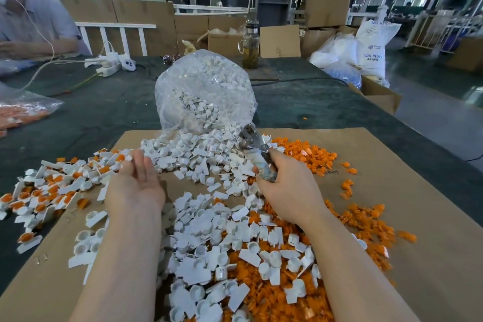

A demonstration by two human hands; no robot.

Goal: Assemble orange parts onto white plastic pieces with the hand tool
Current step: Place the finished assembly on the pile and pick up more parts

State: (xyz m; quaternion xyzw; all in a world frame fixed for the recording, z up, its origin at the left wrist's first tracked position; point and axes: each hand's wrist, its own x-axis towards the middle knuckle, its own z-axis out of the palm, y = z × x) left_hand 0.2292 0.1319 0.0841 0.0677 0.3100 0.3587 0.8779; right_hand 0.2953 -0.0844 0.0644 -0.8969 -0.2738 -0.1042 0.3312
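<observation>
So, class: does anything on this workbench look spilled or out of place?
Yes. The clear bag lies open, white pieces spilling onto the cardboard. One orange part sits alone on the dark cloth beyond.

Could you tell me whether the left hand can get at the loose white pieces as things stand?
Probably yes: the left hand is open, holds nothing, and the white pieces lie uncovered right beside it.

Bag behind cardboard sheet; assembled pieces left, loose parts right.
</observation>
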